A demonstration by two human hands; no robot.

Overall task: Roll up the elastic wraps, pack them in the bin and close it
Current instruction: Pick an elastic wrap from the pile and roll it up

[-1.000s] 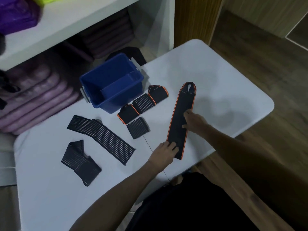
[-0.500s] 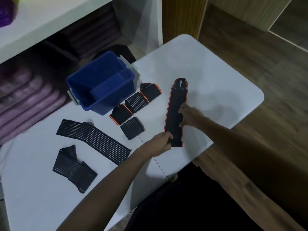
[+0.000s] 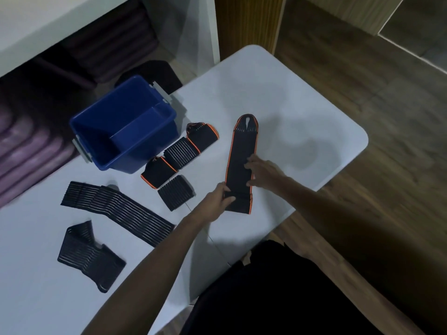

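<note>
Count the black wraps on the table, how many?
5: one orange-edged wrap in both hands, an orange-trimmed one by the blue bin, a small piece, a long one, a bent one.

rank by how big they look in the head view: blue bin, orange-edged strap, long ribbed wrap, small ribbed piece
1. blue bin
2. long ribbed wrap and orange-edged strap, too close to separate
3. small ribbed piece

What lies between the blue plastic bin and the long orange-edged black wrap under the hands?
Head view: an orange-trimmed black segmented wrap between bin and long wrap.
</note>
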